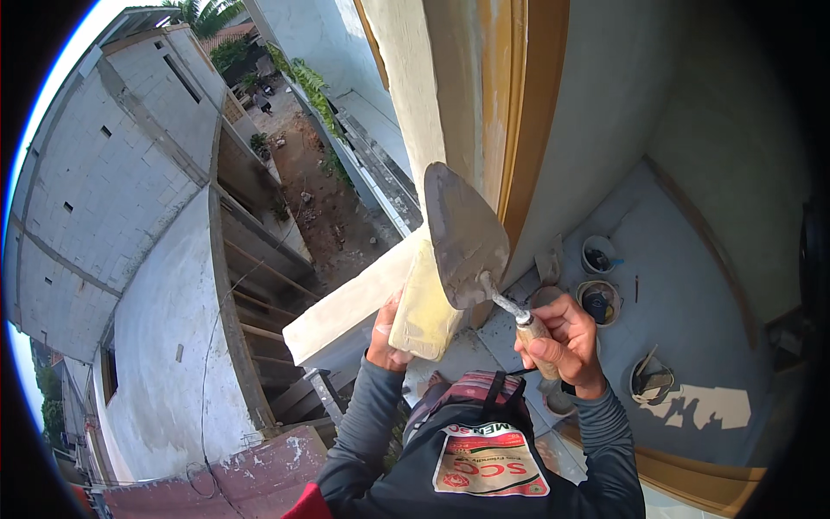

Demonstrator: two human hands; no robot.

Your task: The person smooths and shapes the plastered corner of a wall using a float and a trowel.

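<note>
My left hand (386, 333) grips a pale yellow rectangular block (421, 320) smeared with plaster, its fingers mostly hidden behind it. My right hand (562, 342) is closed round the wooden handle of a pointed trowel (467, 233), whose grey-stained blade is raised above the block, in front of a cream plastered window edge (411, 95). A cream horizontal ledge (337, 307) runs to the left just behind the block. A brown-yellow wooden frame (527, 104) stands at the right of the plastered edge.
On the left, beyond a drop to a dirt alley (320, 216), stands a block-walled building (130, 190); a distant person (264, 101) is below. To the right, several buckets (598, 255) sit on a concrete floor (666, 311). A metal railing (320, 381) is below the ledge.
</note>
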